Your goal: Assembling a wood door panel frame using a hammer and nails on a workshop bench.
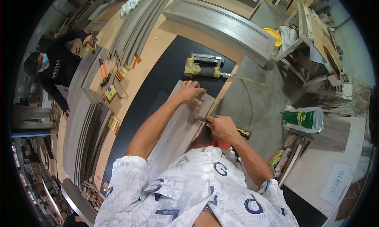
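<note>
My left hand (190,93) grips the far end of a long grey wooden panel (173,128), its fingers curled over a short wooden edge piece (206,105). In my right hand (223,127) is a hammer; its black and yellow handle end (244,133) sticks out behind the fist. The hammer's head (193,115) is close to the panel's end, just below my left hand; whether it touches cannot be made out. Beyond my left hand, a yellowish air nail gun (203,67) lies on the black sheet (158,79), its hose running off right.
A framed grey panel (221,25) lies across the table's far end. Stacked grey boards (85,132) stand at left, beside an orange-handled hammer (103,71) and small boxes. A co-worker (55,69) works there. At right are a wooden rack (312,41) and a green-and-clear plastic package (302,119).
</note>
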`<state>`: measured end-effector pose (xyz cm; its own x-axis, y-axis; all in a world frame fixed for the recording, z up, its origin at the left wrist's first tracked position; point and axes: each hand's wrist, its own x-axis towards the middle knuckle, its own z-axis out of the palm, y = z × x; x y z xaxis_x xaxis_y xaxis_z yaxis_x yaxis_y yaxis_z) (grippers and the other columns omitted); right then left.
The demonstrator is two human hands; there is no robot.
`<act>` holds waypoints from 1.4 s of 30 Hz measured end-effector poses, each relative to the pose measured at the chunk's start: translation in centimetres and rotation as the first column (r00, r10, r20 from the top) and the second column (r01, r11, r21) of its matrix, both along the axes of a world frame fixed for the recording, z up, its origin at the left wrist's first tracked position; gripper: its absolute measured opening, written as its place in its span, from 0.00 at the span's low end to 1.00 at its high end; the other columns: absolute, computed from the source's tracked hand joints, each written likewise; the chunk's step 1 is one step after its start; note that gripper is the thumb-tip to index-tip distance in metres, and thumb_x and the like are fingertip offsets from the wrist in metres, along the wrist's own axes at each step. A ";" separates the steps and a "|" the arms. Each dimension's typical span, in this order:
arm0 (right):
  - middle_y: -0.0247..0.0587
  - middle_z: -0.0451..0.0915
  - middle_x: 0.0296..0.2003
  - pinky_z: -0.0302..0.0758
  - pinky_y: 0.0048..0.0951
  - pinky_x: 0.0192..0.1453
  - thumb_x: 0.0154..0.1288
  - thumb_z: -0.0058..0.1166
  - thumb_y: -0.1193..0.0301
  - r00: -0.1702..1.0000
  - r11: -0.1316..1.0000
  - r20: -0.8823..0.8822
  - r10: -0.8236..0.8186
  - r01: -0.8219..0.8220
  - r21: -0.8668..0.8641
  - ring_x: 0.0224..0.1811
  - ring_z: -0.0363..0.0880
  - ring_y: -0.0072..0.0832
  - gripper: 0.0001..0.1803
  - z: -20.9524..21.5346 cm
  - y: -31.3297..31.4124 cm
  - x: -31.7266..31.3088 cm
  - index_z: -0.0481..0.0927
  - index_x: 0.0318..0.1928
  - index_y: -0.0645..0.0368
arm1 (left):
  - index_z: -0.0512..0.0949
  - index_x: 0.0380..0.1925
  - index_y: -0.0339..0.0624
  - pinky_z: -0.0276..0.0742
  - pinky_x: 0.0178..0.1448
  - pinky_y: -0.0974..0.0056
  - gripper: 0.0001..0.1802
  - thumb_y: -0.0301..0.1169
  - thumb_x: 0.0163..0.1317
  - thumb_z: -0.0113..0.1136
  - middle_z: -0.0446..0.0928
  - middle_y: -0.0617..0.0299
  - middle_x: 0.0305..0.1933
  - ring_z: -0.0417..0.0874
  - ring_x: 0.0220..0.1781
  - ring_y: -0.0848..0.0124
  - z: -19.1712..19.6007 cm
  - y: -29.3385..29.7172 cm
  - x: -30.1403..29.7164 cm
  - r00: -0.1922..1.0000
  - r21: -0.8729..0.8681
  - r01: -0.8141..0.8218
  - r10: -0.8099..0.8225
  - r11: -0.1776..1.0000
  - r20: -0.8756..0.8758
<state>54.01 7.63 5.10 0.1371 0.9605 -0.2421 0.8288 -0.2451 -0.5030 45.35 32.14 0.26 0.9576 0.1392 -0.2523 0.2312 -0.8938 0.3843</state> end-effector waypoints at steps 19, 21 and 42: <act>0.39 0.74 0.16 0.70 0.32 0.25 0.77 0.41 0.63 0.767 0.984 -0.617 -0.176 0.164 -0.077 0.17 0.74 0.28 0.19 -4.8 2.7 13.8 0.73 0.30 0.63 | 0.76 0.58 0.51 0.53 0.73 0.42 0.44 0.67 0.45 0.63 0.71 0.51 0.58 0.66 0.64 0.48 -0.5 -0.2 -0.6 0.996 -0.057 -0.038 0.043 0.998 0.076; 0.38 0.74 0.17 0.69 0.33 0.25 0.77 0.41 0.64 0.783 0.995 -0.615 -0.098 0.070 -0.070 0.17 0.74 0.27 0.19 -4.6 3.2 13.9 0.73 0.29 0.63 | 0.75 0.58 0.51 0.53 0.73 0.41 0.44 0.67 0.45 0.63 0.71 0.51 0.59 0.66 0.65 0.48 -0.4 -0.1 -0.7 0.997 -0.049 -0.049 0.052 0.998 0.053; 0.34 0.73 0.19 0.69 0.28 0.25 0.76 0.43 0.63 0.555 0.944 -0.770 -0.314 0.266 -0.193 0.18 0.72 0.22 0.18 -4.0 1.1 13.7 0.73 0.30 0.63 | 0.79 0.52 0.51 0.58 0.69 0.46 0.32 0.51 0.48 0.71 0.74 0.56 0.56 0.71 0.63 0.57 2.9 -0.9 -2.3 0.997 0.078 -0.077 0.076 0.994 0.014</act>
